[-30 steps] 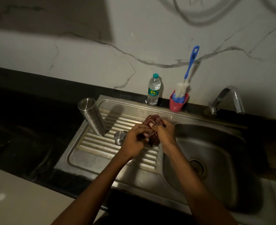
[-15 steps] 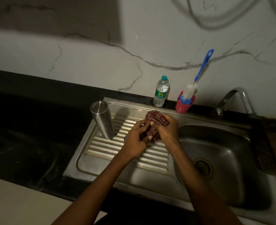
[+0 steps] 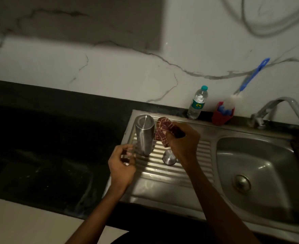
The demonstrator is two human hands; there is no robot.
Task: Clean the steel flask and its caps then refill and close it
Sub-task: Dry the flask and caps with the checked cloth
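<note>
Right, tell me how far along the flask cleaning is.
Mid-job, at the drying stage by the look of it. The flask stands upside down on the draining board, with a steel cap beside it. The right hand grips a cloth; the left hand holds something small that is too blurred to name. Left to do: refilling, perhaps from the water bottle, and closing.

We count one tall upright steel flask [image 3: 144, 136], one small round steel cap [image 3: 169, 157], one maroon patterned cloth [image 3: 164, 131], one clear plastic water bottle [image 3: 197, 103], one blue-handled bottle brush [image 3: 247, 81].
</note>
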